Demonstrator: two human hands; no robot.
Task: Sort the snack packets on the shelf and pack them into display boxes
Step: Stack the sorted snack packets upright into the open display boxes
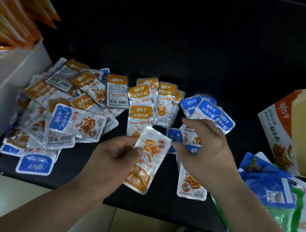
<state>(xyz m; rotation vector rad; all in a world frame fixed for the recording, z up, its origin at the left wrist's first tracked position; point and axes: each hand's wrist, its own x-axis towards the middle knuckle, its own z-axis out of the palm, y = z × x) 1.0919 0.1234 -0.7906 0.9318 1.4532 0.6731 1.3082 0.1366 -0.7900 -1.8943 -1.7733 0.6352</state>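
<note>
We see the mixed pile (65, 114) lying left on the shelf (155, 201), not yet sorted. Our left hand (114, 155) pinches an orange packet (147, 160), probably for the orange row (150, 99). Our right hand (208, 150) curls by the blue packets (208, 109); we cannot tell whether it grips one. The box (277, 130) stands open, ready for filling.

One display box (276, 134), one white bin (2, 93), dozens of snack packets (77, 124) (overlapping)

dark shelf (178, 50) behind packets (82, 105) seems free; white bin (2, 93) blocks left, box (284, 131) right.
</note>
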